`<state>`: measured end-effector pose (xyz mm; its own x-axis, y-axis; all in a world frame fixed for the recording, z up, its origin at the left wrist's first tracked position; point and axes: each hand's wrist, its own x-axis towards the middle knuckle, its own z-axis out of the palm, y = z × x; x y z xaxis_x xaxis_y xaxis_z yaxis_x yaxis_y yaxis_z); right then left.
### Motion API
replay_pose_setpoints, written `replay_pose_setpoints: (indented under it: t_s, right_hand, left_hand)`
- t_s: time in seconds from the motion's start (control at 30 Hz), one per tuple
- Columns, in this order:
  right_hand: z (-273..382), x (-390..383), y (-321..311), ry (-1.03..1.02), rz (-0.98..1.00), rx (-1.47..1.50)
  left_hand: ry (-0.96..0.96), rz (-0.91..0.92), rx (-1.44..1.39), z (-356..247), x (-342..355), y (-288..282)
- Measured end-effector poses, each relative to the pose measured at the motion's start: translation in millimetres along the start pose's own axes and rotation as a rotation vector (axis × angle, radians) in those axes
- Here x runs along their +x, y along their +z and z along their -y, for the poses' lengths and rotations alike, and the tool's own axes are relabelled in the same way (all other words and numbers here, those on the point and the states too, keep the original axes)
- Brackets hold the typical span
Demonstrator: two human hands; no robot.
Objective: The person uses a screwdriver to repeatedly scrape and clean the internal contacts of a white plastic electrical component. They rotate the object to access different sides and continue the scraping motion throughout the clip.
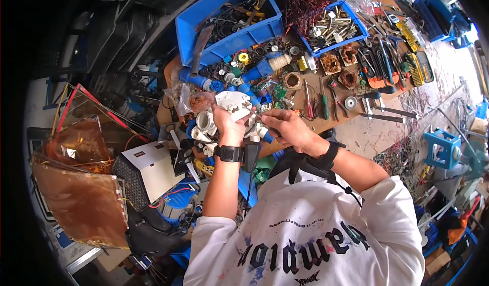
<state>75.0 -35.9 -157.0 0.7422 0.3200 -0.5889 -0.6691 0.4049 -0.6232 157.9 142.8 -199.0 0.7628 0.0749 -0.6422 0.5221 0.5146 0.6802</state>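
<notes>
My left hand (pixel 227 127) is closed around a white moulded plastic part (pixel 232 101), holding it up over the near edge of the cluttered bench. The part has an uneven, ribbed upper face. My right hand (pixel 294 129) pinches a slim tool with a thin shaft (pixel 254 115) that points left toward the white part. Its handle is mostly hidden in my fingers, so its exact kind is unclear. Whether the tip touches the part cannot be made out. Beside my left hand lie white pipe fittings (pixel 205 122).
A blue bin (pixel 239 39) of tools stands at the back, with a blue tray (pixel 362 31) of metal pieces right of it. Screwdrivers (pixel 324 102), pliers and hex keys lie along the right of the wooden bench (pixel 326 124). Brown sheets (pixel 81 204) stand at left.
</notes>
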Motion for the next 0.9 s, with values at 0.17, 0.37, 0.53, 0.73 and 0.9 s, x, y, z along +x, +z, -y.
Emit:
replay_pose_setpoints:
  t_s: [0.17,0.37,0.53,0.73,0.9]
  right_hand:
    - [-27.3,10.4,12.6,-0.173,-0.077,0.047]
    - [-59.0,17.1,13.7,-0.350,-0.159,-0.069]
    - [-20.1,2.7,-4.5,-0.161,0.052,-0.037]
    - [45.2,-32.9,-32.5,-0.035,0.190,-0.050]
    - [72.7,-60.7,-29.9,-0.114,0.270,-0.177]
  left_hand:
    - [-0.043,-0.051,-0.042,-3.6,13.6,-4.8]
    - [-0.009,-0.097,-0.030,-0.3,0.2,5.1]
    - [-0.016,-0.044,0.080,-6.5,-10.7,2.6]
    - [0.152,0.389,-0.004,-41.0,-78.7,33.2]
    - [0.286,0.482,0.034,-56.9,-109.7,36.0]
